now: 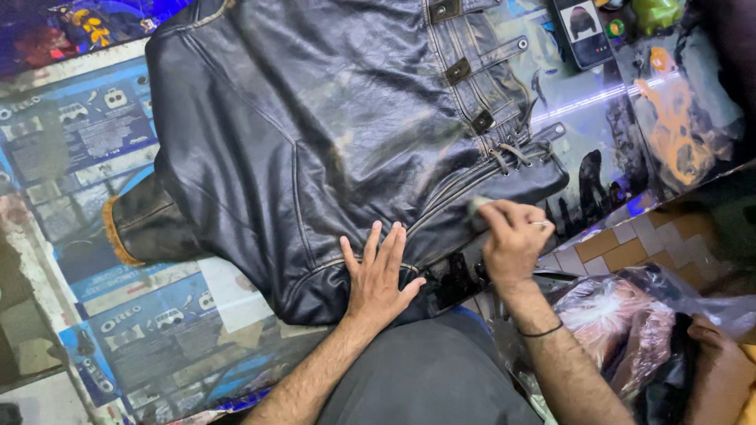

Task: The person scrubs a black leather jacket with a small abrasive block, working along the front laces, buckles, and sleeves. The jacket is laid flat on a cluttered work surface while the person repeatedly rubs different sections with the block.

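Observation:
A black leather jacket [331, 118] lies spread flat over the worktable, its hem toward me. My left hand [378, 275] presses flat on the jacket's lower hem, fingers apart. My right hand [512, 236] pinches a small pale-grey object [478, 206], too blurred to identify, against the hem near the laced side and buckle tabs. A dark band circles my right wrist.
The table [118, 315] is covered with printed blue wrapper sheets. A phone [583, 31] and a green object [654, 12] lie at the far right. A clear plastic bag [630, 315] sits by my right arm, next to another person's hand [720, 354]. Tiled floor [630, 244] shows below.

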